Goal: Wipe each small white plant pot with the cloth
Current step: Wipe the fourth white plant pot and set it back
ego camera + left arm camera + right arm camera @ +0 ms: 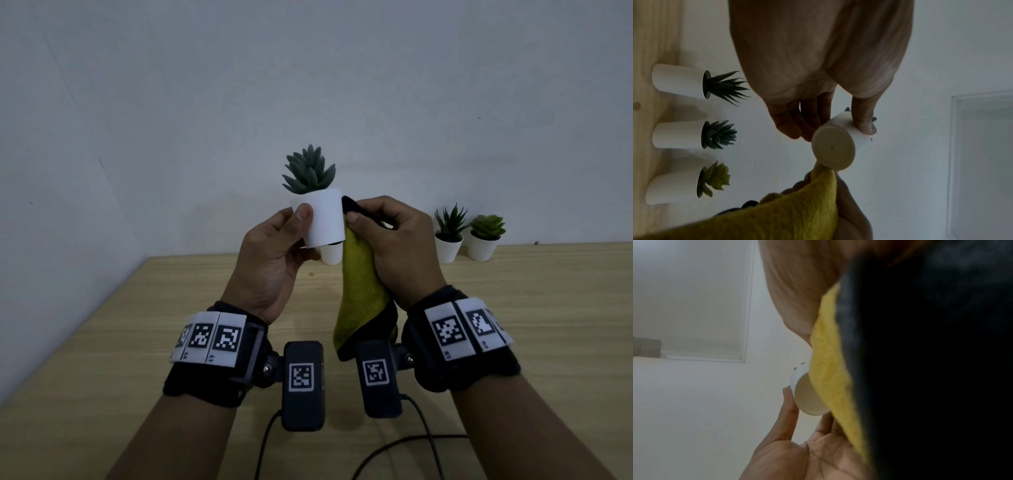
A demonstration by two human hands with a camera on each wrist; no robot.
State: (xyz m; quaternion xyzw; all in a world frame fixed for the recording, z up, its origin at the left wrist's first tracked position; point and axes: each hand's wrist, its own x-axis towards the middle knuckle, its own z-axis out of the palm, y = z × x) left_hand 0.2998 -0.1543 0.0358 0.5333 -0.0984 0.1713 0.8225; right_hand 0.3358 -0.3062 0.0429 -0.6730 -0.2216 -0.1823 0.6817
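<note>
My left hand holds a small white pot with a grey-green succulent up in the air above the table, thumb on its front and fingers behind. Seen from the left wrist, the pot's round base faces the camera. My right hand grips a yellow and black cloth and presses it against the pot's right side. The cloth hangs down below the hand. In the right wrist view the cloth covers part of the pot.
Three more white pots stand on the wooden table along the wall: one behind the held pot, a spiky plant and a light green succulent to the right. Black cables trail at the table's near edge.
</note>
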